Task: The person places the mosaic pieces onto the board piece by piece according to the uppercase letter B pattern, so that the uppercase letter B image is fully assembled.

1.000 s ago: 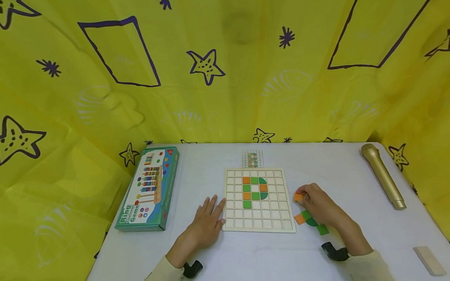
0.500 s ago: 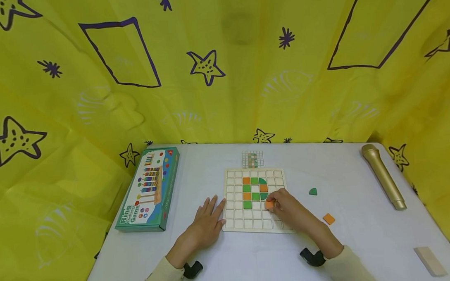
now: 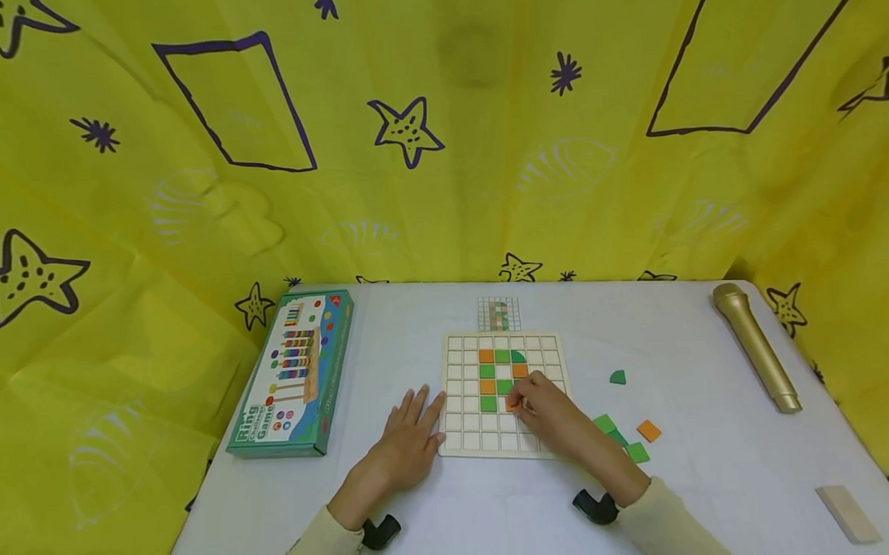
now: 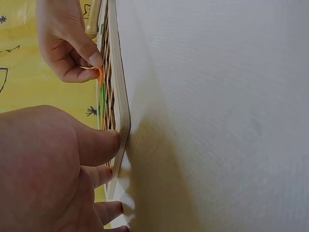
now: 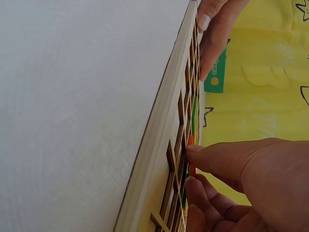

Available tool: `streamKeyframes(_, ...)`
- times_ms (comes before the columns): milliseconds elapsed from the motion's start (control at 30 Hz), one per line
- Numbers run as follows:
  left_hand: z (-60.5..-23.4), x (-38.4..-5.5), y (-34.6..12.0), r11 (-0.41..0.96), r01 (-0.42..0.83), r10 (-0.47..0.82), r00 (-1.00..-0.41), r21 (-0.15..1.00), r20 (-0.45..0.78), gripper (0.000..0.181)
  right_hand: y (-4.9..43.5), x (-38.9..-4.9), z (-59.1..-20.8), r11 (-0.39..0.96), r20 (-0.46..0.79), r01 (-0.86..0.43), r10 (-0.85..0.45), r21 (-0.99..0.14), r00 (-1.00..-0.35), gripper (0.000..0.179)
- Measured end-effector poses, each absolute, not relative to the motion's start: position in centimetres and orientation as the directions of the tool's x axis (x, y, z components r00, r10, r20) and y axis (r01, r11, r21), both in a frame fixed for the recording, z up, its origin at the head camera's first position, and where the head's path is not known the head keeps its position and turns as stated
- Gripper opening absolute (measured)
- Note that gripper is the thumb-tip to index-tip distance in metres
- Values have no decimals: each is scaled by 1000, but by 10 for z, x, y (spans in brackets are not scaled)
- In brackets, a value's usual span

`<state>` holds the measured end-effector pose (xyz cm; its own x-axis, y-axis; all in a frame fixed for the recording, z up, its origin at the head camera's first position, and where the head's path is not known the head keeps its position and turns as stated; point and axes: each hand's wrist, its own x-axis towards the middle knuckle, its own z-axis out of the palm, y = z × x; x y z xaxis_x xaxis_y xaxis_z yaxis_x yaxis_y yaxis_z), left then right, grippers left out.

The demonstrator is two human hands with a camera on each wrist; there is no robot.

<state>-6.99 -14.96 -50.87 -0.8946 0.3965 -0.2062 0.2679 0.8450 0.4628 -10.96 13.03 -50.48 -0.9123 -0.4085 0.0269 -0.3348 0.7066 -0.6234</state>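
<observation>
My right hand (image 3: 555,416) pinches an orange square tile (image 3: 511,404) between thumb and fingers, at the grid board (image 3: 465,442) just right of a green tile (image 3: 489,404). In the right wrist view the orange tile (image 5: 191,141) stands on edge or tilted at the grid; whether it touches the bottom of a cell I cannot tell. Orange and green tiles fill several cells in the middle of the board, partly hidden by the right hand. My left hand (image 3: 406,446) rests at the board's left edge with fingers spread, the thumb (image 4: 104,146) touching the rim.
Right of the board lie a green quarter-round tile (image 3: 619,377), an orange square (image 3: 649,430) and several green tiles (image 3: 638,452). Behind it is a small pattern card (image 3: 498,314). A game box (image 3: 294,381), gold microphone (image 3: 757,348) and pale wooden block (image 3: 848,514) lie farther out.
My right hand has carried the orange tile from the loose tiles at the right leftward over the board, then a little farther left. The left hand has stayed in place.
</observation>
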Motion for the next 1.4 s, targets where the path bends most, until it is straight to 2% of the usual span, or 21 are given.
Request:
streamKeyframes(467,-516,-70,-151,833,265,398,-896,485,-195,64,121,-107,-505,712,28,-333,-403,-619,-915,20)
streamKeyframes(833,-526,-71,-153,836,254,384,-903,486,-190,64,123,-108,-504,753,90,-401,-418,-522,-904,13)
streamKeyframes(1067,-527,-72,-152,837,252,383,-903,486,-192,64,154,-119,-494,798,-4,-274,-327,-537,-945,17)
streamKeyframes(1300,-528,-72,-154,839,264,386,-905,476,-179,63,207,-127,-481,885,-81,-145,-201,-443,-976,42)
streamKeyframes(1400,-528,-72,-154,837,268,389,-905,476,-174,63,227,-129,-480,901,-132,-67,-136,-428,-982,48)
